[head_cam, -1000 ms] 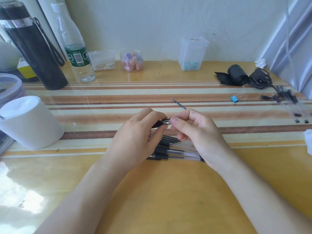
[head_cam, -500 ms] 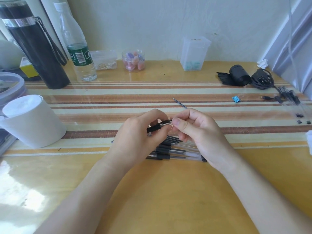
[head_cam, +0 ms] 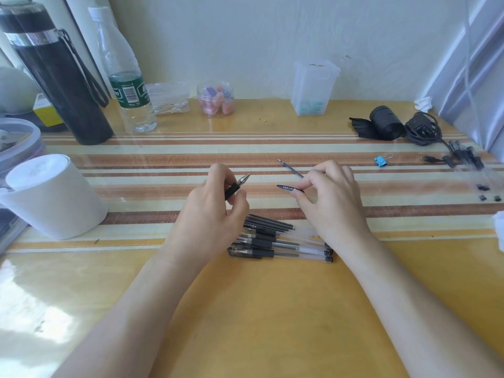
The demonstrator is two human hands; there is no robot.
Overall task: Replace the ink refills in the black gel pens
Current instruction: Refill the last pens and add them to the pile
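My left hand (head_cam: 210, 214) is shut on a black gel pen (head_cam: 236, 187); its black grip and bare metal tip stick out up and to the right, and the barrel is hidden in the hand. Pinched in the fingertips of my right hand (head_cam: 334, 203) is a slim black pen cap (head_cam: 286, 187) that points left. The two hands are apart. A thin loose refill (head_cam: 290, 169) lies on the striped mat just behind my right hand. Several black gel pens (head_cam: 281, 242) lie in a pile between my wrists.
A white paper roll (head_cam: 54, 197) stands at the left, with a black flask (head_cam: 60, 85) and a water bottle (head_cam: 128, 85) behind it. At the back are a jar (head_cam: 215, 99) and a clear box (head_cam: 313, 88). To the right: a blue binder clip (head_cam: 381, 160), black cables (head_cam: 421, 129), more pens (head_cam: 463, 156).
My hands were together on one pen; they have pulled apart. The left now has the pen with its tip bare, the right has the cap.
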